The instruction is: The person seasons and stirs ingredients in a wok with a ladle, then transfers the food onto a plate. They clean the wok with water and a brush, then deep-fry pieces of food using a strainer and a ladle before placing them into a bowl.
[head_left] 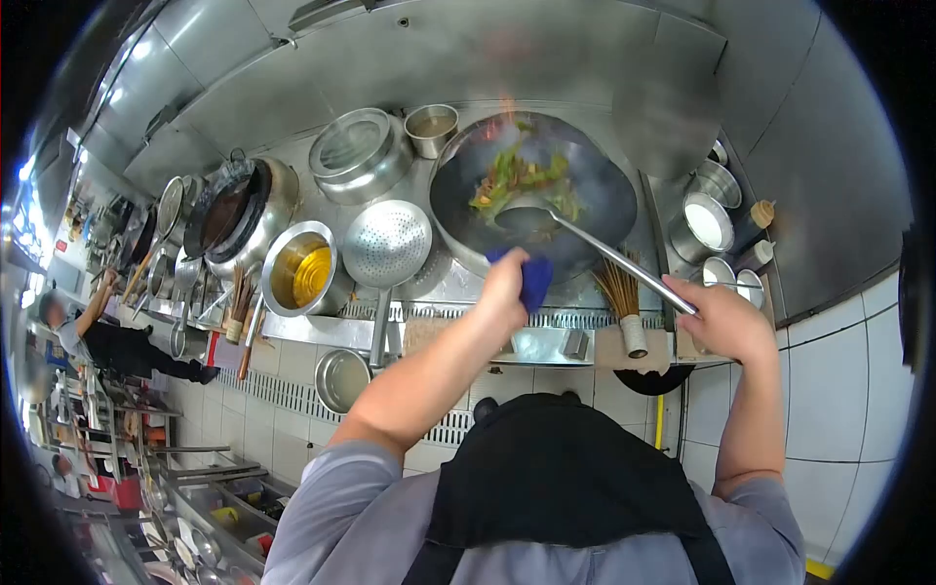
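Note:
My left hand (504,291) is closed on a folded blue cloth (535,283) at the near rim of a dark wok (606,190). The wok's handle, if there is one, is hidden under the cloth. Wrapped round the end of a long metal handle is my right hand (726,317). That handle belongs to a wok ladle (614,255), whose bowl lies inside the wok. Blurred green vegetables (522,175) with brownish pieces sit around and beyond the bowl. Small orange flames show at the wok's far edge.
Left of the wok are a perforated strainer (387,242), a pot of yellow oil (310,278) and a lidded pot (361,156). A bamboo brush (632,331) lies to the right, near a container of white contents (706,224). Another person (107,336) stands far left.

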A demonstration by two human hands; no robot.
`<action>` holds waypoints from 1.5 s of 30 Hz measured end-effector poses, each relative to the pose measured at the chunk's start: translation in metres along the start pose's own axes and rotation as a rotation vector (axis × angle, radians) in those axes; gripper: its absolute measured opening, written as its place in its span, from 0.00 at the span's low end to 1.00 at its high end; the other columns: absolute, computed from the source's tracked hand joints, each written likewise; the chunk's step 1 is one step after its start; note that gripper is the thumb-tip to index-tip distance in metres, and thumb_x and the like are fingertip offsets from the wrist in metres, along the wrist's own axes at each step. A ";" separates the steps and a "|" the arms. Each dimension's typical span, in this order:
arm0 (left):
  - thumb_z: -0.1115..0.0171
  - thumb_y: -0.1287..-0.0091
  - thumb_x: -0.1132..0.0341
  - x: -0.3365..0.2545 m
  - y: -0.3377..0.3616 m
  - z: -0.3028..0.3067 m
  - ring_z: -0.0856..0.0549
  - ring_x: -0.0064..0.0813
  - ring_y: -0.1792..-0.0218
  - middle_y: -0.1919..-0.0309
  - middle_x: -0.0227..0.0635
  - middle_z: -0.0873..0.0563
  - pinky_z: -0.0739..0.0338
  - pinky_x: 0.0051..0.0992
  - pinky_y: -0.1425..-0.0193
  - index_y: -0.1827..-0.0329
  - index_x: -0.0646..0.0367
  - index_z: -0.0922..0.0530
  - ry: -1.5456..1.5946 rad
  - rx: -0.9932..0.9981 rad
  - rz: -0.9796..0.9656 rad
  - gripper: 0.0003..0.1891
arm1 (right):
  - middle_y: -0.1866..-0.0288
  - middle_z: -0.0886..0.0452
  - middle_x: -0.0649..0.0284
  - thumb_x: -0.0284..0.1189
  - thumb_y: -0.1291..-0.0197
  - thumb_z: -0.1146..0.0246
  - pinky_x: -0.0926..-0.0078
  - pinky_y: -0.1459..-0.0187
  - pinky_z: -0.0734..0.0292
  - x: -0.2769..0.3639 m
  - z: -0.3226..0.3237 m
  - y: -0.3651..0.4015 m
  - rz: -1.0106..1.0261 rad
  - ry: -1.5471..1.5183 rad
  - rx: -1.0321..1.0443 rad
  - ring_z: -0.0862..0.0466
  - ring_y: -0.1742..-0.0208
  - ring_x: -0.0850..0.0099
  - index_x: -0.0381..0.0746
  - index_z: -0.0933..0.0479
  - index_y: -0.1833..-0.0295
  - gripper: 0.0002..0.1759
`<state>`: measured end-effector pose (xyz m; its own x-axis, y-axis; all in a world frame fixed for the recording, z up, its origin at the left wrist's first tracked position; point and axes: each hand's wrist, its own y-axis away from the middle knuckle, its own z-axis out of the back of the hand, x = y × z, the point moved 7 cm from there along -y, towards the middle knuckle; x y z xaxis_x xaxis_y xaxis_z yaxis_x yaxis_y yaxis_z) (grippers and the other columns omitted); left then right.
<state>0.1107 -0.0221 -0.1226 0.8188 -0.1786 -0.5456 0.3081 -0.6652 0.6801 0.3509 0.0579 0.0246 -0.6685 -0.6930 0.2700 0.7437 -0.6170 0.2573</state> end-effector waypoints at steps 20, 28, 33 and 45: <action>0.42 0.39 0.60 0.004 -0.136 0.016 0.17 0.34 0.70 0.69 0.35 0.18 0.21 0.46 0.62 0.61 0.57 0.25 -0.086 0.285 0.228 0.10 | 0.62 0.18 0.48 0.29 0.44 0.39 0.56 0.58 0.25 -0.028 -0.014 0.017 -0.200 0.051 -0.115 0.19 0.62 0.49 0.49 0.34 0.31 0.32; 0.47 0.37 0.66 0.022 -0.001 -0.007 0.18 0.31 0.73 0.72 0.33 0.19 0.24 0.35 0.73 0.62 0.54 0.26 0.208 0.003 0.022 0.04 | 0.64 0.18 0.48 0.31 0.43 0.39 0.58 0.58 0.25 0.000 0.014 0.013 -0.078 -0.092 0.182 0.18 0.62 0.51 0.48 0.35 0.31 0.32; 0.43 0.40 0.67 0.015 -0.048 0.009 0.19 0.32 0.73 0.74 0.33 0.21 0.23 0.33 0.72 0.64 0.56 0.27 0.206 -0.056 -0.009 0.05 | 0.62 0.19 0.47 0.30 0.42 0.41 0.56 0.58 0.25 -0.006 -0.014 -0.049 -0.060 0.059 -0.001 0.19 0.62 0.49 0.47 0.37 0.30 0.32; 0.43 0.40 0.66 0.006 -0.072 0.008 0.19 0.32 0.75 0.74 0.34 0.20 0.23 0.32 0.72 0.62 0.56 0.28 0.107 -0.050 0.004 0.06 | 0.63 0.19 0.47 0.27 0.44 0.39 0.60 0.58 0.25 -0.022 -0.005 0.041 -0.250 -0.165 0.049 0.19 0.62 0.50 0.47 0.33 0.32 0.31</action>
<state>0.0899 0.0187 -0.1787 0.8662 -0.1014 -0.4893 0.3261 -0.6273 0.7073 0.3958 0.0459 0.0243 -0.8267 -0.4491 0.3389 0.5569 -0.7394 0.3785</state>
